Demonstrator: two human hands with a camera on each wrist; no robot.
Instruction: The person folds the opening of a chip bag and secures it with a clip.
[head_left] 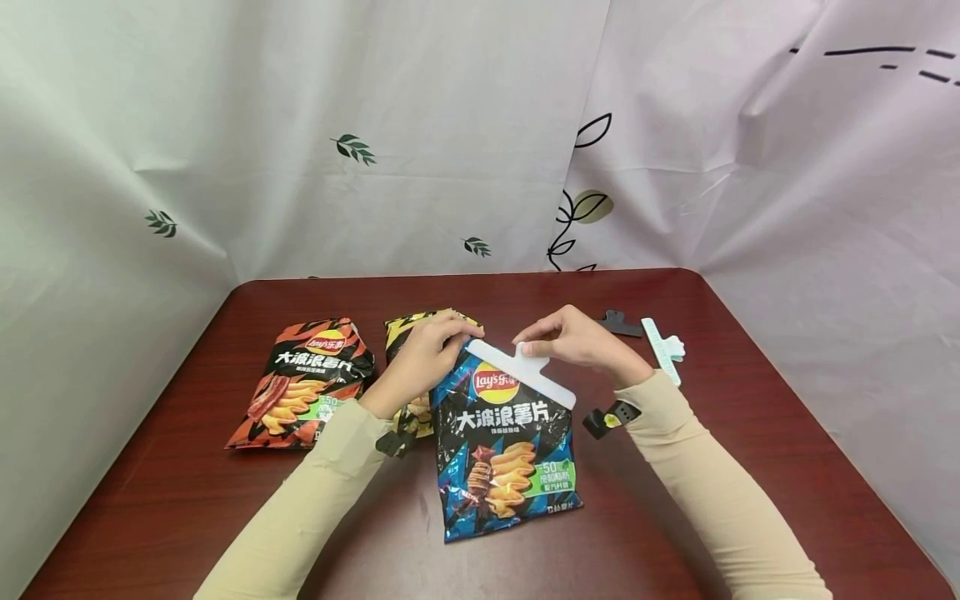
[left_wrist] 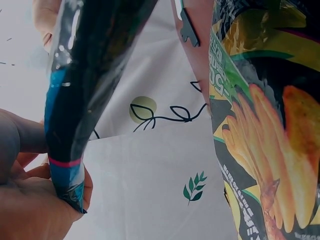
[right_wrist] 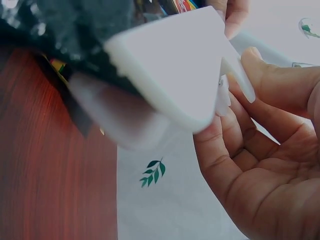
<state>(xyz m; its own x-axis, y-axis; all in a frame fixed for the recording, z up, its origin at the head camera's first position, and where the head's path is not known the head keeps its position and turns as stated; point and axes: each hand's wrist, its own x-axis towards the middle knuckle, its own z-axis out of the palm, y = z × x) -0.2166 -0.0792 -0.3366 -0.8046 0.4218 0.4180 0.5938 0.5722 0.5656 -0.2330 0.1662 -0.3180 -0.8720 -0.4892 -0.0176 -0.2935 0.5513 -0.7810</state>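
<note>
A blue chip bag (head_left: 510, 450) lies in the middle of the dark red table (head_left: 675, 517), with a wide white clip (head_left: 525, 371) across its top edge. My left hand (head_left: 453, 333) grips the bag's top left corner; in the left wrist view the fingers (left_wrist: 35, 200) pinch the blue bag (left_wrist: 85, 100) at that corner. My right hand (head_left: 536, 342) pinches the clip's handle from the right. In the right wrist view the white clip (right_wrist: 170, 85) sits on the bag's edge, with my fingertips (right_wrist: 250, 65) on its small lever.
A red-orange chip bag (head_left: 307, 383) lies to the left, and a yellow one (head_left: 408, 333) sits partly behind my left hand. A black clip (head_left: 618, 321) and a pale green clip (head_left: 663, 348) lie at the right rear. White cloth hangs around the table.
</note>
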